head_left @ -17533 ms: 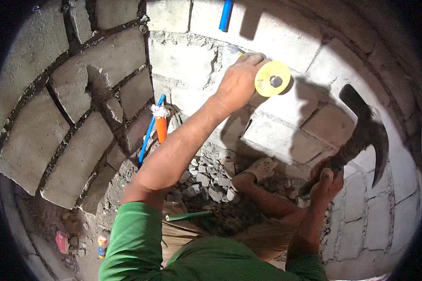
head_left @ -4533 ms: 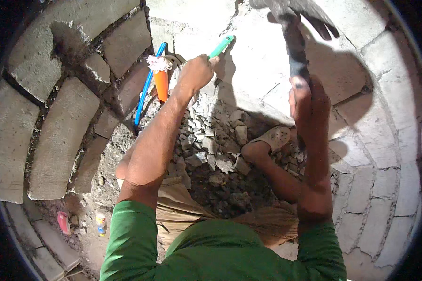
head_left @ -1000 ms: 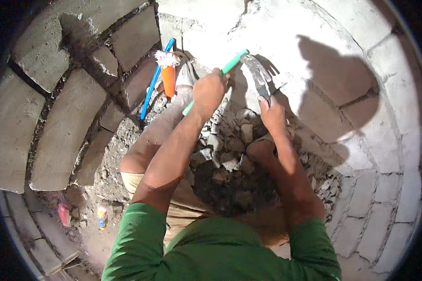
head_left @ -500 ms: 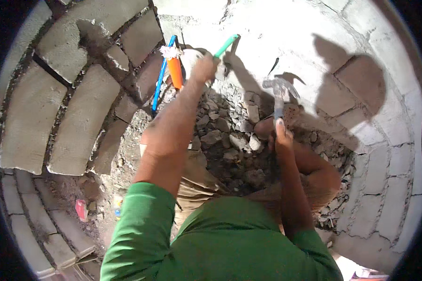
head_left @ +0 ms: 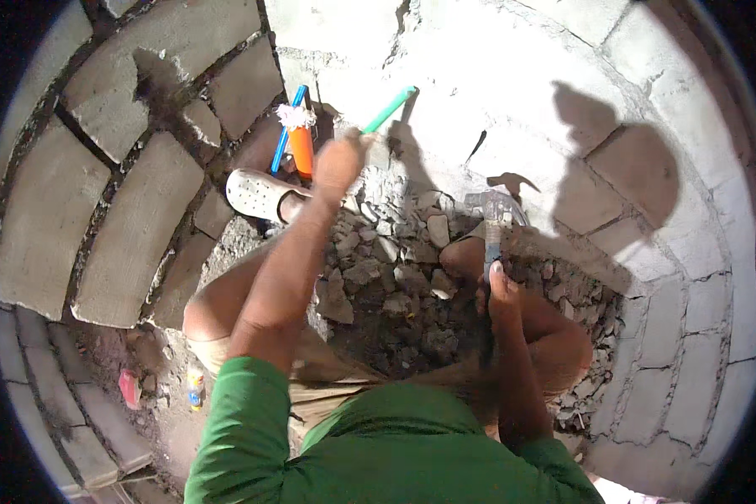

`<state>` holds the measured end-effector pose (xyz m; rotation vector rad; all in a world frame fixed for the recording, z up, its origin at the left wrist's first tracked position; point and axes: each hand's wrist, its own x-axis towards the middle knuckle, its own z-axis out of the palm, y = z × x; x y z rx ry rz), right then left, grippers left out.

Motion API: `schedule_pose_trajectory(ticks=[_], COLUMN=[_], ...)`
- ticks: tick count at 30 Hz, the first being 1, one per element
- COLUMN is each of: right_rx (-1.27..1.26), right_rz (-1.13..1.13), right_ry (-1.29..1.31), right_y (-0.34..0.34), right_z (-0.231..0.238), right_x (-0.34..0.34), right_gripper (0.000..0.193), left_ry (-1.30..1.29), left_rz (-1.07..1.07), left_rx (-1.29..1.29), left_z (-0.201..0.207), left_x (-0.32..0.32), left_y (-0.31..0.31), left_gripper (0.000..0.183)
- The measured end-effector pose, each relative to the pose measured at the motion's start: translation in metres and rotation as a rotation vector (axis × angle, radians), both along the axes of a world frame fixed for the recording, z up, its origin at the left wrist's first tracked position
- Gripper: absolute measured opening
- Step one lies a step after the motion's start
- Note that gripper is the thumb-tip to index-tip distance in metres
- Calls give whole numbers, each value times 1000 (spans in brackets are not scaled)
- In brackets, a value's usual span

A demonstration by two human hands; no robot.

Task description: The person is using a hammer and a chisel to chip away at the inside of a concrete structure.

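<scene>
My left hand (head_left: 343,164) is closed round the lower end of a bright green rod (head_left: 391,110). The rod slants up and right against the lit block wall (head_left: 470,92); whether its tip touches the wall I cannot tell. In my right hand (head_left: 501,290) is a claw hammer (head_left: 493,220), gripped by its handle with the head uppermost, over the right side of the rubble. The hammer head is apart from the rod. Left of my left hand stand an orange tapered object (head_left: 301,151) with pale frayed material at its top and a blue rod (head_left: 279,149).
Broken stone rubble (head_left: 378,277) lies between my bent legs. A white clog (head_left: 256,195) is on my left foot. Large blocks with open joints (head_left: 143,227) form the left side. A red packet (head_left: 129,388) and a small bottle (head_left: 195,386) lie at lower left.
My left hand and the green rod have moved left and nearer. The hammer has come down slightly. My left foot in its clog has shifted left and nearer, into plain sight.
</scene>
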<state>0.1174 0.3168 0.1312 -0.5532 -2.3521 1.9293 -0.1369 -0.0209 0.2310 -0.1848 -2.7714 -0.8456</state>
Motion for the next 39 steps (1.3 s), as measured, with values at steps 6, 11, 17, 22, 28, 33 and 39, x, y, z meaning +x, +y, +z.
schedule_pose_trajectory(ticks=[6, 11, 17, 22, 28, 33, 39], right_rx=[81, 54, 202, 405, 183, 404, 769], right_rz=[-25, 60, 118, 205, 221, 205, 179], right_ry=[-202, -268, -77, 152, -53, 319, 727], right_y=[-5, -15, -33, -39, -51, -78, -114], right_z=[24, 22, 27, 45, 150, 244, 242], right_x=[-3, -18, -30, -49, -90, -116, -179], right_gripper=[45, 42, 42, 37, 34, 18, 33], left_ry=[-15, 87, 47, 19, -2, -33, -11], left_rz=[-179, -188, 94, 63, -45, -56, -71], left_rx=[86, 80, 497, 313, 89, 35, -16], left_z=[1, -83, -54, -2, 31, 38, 50], left_x=[-43, 50, 20, -14, -32, -29, -33], left_y=[-42, 36, 0, -25, -30, -25, -23], left_gripper=[50, 37, 46, 55, 60, 58, 56])
